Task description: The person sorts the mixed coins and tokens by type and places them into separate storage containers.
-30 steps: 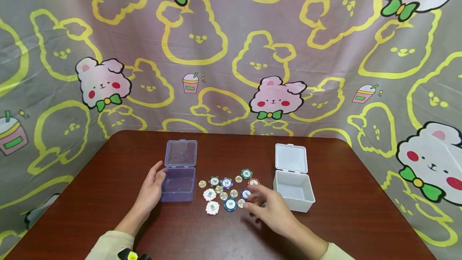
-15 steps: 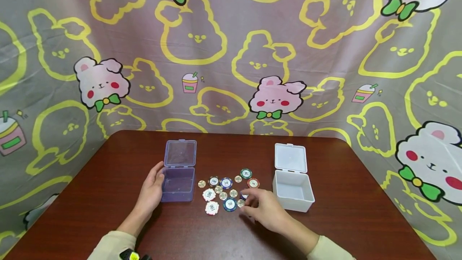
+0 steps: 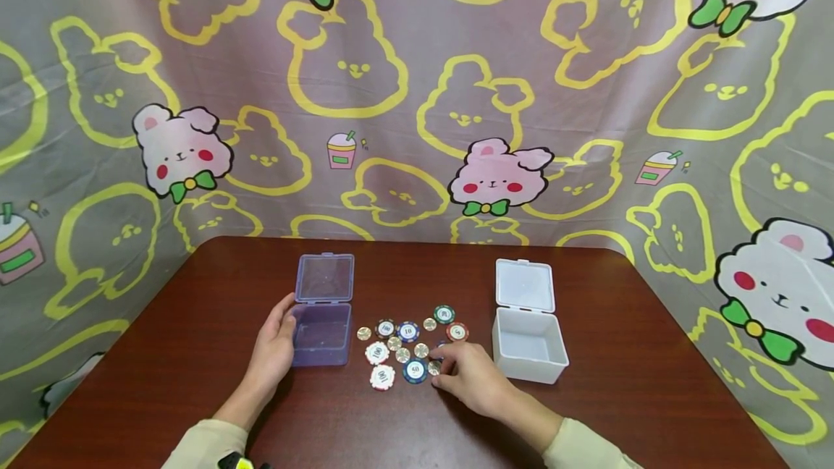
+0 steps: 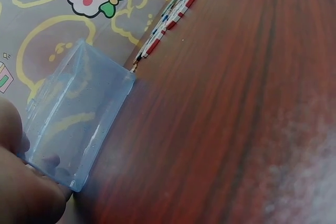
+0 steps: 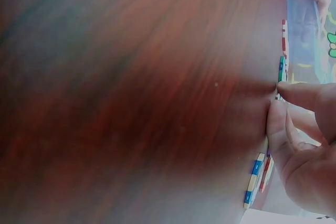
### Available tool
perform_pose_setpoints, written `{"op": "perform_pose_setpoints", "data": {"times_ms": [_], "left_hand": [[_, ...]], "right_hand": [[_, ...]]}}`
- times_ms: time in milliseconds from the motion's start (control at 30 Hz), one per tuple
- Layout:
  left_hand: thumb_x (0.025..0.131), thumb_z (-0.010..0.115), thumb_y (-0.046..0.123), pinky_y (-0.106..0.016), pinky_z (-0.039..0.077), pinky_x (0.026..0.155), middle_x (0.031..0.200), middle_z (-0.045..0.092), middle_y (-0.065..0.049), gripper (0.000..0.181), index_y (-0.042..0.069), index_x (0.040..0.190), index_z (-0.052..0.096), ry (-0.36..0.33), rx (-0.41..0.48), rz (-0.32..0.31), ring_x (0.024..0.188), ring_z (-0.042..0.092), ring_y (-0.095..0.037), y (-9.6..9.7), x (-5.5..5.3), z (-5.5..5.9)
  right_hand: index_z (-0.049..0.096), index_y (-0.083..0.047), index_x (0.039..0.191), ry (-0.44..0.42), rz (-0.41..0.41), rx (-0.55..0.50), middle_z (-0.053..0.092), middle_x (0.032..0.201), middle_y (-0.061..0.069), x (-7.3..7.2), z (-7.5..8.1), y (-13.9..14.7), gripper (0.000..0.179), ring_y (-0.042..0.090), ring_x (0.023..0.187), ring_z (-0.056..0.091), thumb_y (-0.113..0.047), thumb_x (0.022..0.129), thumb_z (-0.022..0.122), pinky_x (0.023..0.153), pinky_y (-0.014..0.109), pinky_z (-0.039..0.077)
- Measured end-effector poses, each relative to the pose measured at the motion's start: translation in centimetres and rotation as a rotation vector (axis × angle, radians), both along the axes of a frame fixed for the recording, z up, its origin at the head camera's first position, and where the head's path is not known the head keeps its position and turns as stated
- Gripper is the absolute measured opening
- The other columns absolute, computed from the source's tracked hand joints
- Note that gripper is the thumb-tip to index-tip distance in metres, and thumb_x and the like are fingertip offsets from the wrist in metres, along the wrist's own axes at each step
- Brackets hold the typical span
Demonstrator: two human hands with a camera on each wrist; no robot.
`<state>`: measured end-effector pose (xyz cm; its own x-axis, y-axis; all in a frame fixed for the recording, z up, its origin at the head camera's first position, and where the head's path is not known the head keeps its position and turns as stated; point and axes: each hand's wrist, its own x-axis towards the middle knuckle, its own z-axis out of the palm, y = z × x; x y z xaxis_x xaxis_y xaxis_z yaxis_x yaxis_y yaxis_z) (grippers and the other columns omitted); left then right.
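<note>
Coin [image 3: 434,368] among chips [image 3: 415,370] sits pinched in your right hand [image 3: 474,380], your left hand [image 3: 272,344] lies relaxed against the purple box [image 3: 321,357], a gap separates chips from white box [image 3: 536,373], and only the right wrist view shows fingertips [image 5: 277,113] at table [image 3: 365,429] level.

One table [image 3: 352,425], two lidded boxes [image 3: 539,371], at least six gold coins [image 3: 402,355] and eight poker chips [image 3: 415,370] (one mostly hidden).

Our left hand [image 4: 29,195] touches 1 clear bluish box [image 4: 79,114] on the brown table [image 4: 220,98]; past its far corner we see flat chips [image 4: 182,10] before a patterned curtain [image 4: 31,11].
</note>
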<state>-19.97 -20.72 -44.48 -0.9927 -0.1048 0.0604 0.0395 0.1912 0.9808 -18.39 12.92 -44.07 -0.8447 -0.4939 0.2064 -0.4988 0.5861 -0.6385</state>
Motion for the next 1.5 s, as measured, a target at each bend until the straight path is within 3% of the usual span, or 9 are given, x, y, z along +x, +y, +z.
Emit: {"op": "perform_pose_setpoints", "data": {"times_ms": [533, 867, 1200, 1500], "left_hand": [[0.109, 0.026, 0.004, -0.050, 0.017, 0.120, 0.158, 0.028, -0.027, 0.051, -0.001, 0.158, 0.017, 0.015, -0.032, 0.003, 0.147, 0.021, -0.035, -0.2, 0.1, -0.3], [0.108, 0.026, 0.003, -0.051, 0.018, 0.119, 0.156, 0.033, -0.027, 0.050, -0.002, 0.158, 0.018, 0.025, -0.044, 0.012, 0.146, 0.023, -0.036, -0.3, 0.0, -0.4], [0.108, 0.027, 0.003, -0.050, 0.018, 0.119, 0.153, 0.037, -0.027, 0.049, -0.003, 0.157, 0.021, 0.029, -0.045, 0.023, 0.145, 0.026, -0.036, -0.4, 0.1, -0.5], [0.109, 0.026, 0.004, -0.051, 0.020, 0.118, 0.152, 0.038, -0.028, 0.049, -0.002, 0.157, 0.020, 0.029, -0.045, 0.014, 0.144, 0.028, -0.035, -0.2, 0.1, -0.7]], "right_hand": [[0.076, -0.003, 0.103, 0.020, -0.009, 0.043, 0.060, 0.068, -0.011, -0.2, 0.2, -0.3, 0.020, -0.002, 0.060, 0.050, -0.002, 0.083, 0.078, 0.058, 0.022, 0.045], [0.069, 0.002, 0.098, -0.062, -0.001, -0.027, 0.062, 0.068, -0.003, -0.1, 0.4, -0.6, 0.014, -0.002, 0.042, 0.050, 0.004, 0.085, 0.074, 0.042, 0.021, 0.047], [0.063, -0.001, 0.092, -0.138, -0.004, -0.025, 0.058, 0.065, -0.005, -0.1, 0.6, -0.8, 0.015, 0.001, 0.039, 0.049, 0.006, 0.085, 0.074, 0.038, 0.023, 0.045], [0.063, -0.009, 0.083, -0.041, -0.032, 0.120, 0.054, 0.068, -0.007, -0.2, 1.1, -0.6, 0.020, 0.005, 0.063, 0.048, -0.003, 0.078, 0.082, 0.059, 0.027, 0.042]]}}
